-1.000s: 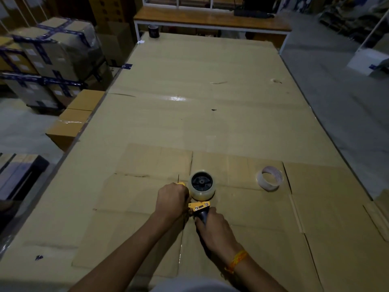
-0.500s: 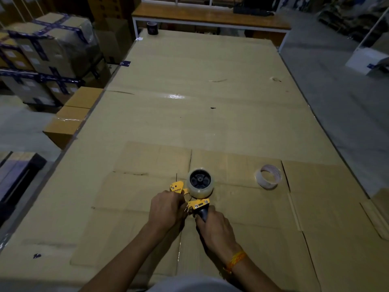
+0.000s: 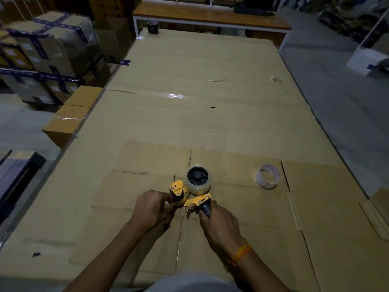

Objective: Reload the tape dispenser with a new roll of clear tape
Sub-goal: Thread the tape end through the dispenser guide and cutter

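Note:
A yellow tape dispenser [image 3: 179,189] lies on flattened cardboard near the table's front. A roll of clear tape [image 3: 197,179] sits on its black hub. My right hand [image 3: 219,222] grips the dispenser's dark handle. My left hand [image 3: 152,208] pinches at the roller end just below the yellow plate; whether tape is between the fingers is hidden. A nearly spent tape core [image 3: 267,176] lies flat on the cardboard to the right, apart from both hands.
The long table [image 3: 189,81] is covered in cardboard sheets. A dark tape roll [image 3: 153,26] stands at its far left corner. Taped cartons [image 3: 48,51] and a brown box [image 3: 69,116] sit on the floor to the left. A wooden bench [image 3: 210,14] stands beyond.
My left hand has slid back toward me, uncovering the dispenser's yellow roller plate. The right hand stays on the handle.

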`<state>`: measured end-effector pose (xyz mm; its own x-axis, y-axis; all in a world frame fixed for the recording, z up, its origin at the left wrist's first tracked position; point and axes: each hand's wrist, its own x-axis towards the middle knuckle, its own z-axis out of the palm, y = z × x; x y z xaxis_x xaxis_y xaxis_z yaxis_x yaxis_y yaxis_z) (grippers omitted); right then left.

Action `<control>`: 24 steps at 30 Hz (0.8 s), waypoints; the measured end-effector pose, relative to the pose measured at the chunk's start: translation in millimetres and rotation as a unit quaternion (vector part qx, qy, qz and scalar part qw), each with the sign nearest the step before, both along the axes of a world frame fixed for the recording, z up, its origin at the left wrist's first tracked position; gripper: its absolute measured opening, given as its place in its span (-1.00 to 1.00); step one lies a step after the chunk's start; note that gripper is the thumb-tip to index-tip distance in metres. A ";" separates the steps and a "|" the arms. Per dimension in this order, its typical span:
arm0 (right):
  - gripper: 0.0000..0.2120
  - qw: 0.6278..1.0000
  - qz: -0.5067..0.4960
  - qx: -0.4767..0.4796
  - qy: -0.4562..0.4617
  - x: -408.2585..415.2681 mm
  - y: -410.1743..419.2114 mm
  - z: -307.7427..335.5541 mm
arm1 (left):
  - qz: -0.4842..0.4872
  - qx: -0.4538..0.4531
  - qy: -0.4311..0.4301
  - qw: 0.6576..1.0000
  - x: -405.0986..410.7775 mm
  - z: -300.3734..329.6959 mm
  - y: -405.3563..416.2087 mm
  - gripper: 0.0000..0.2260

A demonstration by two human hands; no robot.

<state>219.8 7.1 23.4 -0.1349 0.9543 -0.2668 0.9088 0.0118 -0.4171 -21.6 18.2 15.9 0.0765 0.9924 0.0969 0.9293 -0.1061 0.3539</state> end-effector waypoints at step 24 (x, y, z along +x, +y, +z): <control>-0.69 0.993 0.116 0.007 -0.037 31.7 48.3 5.0 | -0.041 0.024 0.149 0.988 -42.2 2.8 45.2 -0.92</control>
<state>251.4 55.5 28.4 -0.3315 0.9036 -0.2712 0.9090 0.2289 -0.3483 -63.8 63.4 18.7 0.1896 0.9763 0.1044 0.9788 -0.1963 0.0579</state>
